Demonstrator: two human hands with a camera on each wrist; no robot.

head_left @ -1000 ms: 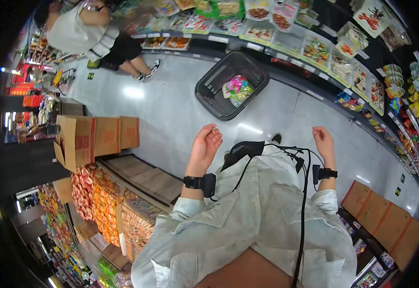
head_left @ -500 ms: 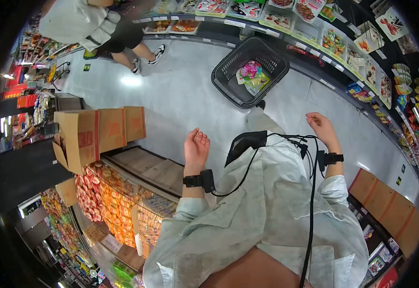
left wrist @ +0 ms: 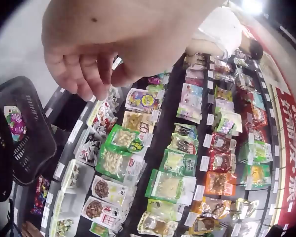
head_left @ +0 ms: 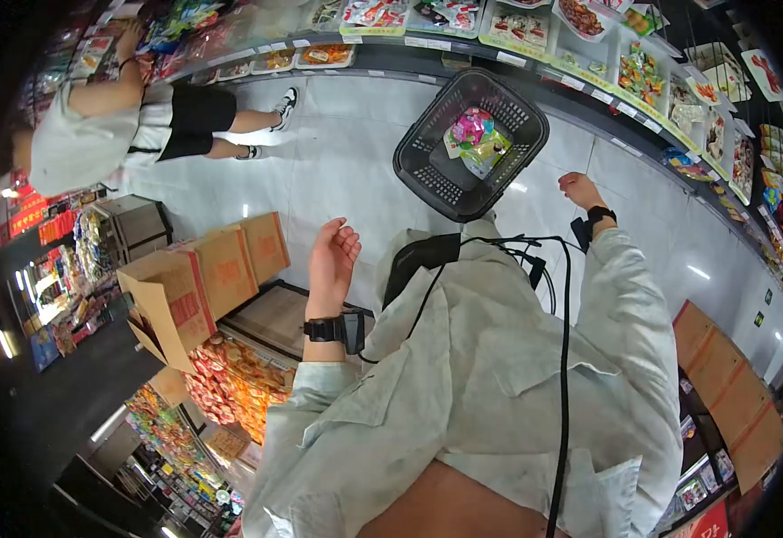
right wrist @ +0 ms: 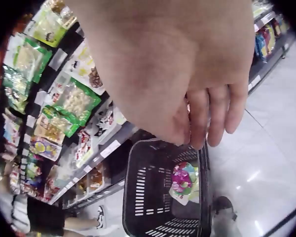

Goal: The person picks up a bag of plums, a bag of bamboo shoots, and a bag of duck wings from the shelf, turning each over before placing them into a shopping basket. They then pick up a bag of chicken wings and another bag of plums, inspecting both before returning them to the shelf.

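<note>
Both of the wearer's hands are held in the air with nothing in them. Ahead of the body, the left hand [head_left: 333, 260] has its palm partly turned up and its fingers loosely bent. The right hand [head_left: 582, 191] hangs relaxed to the right of a black shopping basket [head_left: 418, 175], apart from it in the head view. The basket stands on the floor by the wearer's feet. In it lie a pink snack packet [head_left: 473, 125] and a green-and-yellow packet [head_left: 488, 154]. The right wrist view shows the right hand's bent fingers [right wrist: 218, 116] overlapping the basket's rim.
Shelves of bagged snacks [left wrist: 172, 170] curve along the front and right. Another person [head_left: 87, 130] stands at the shelf to the left, one arm reaching to it. Cardboard boxes [head_left: 217, 260] stand at left, more boxes [head_left: 732, 390] at right. A cable [head_left: 565, 403] runs down the wearer's shirt.
My right hand has moved forward, beside the basket. The left hand stays raised, its fingers still loose. The other person has turned toward the shelf and stretched out an arm. The view has shifted.
</note>
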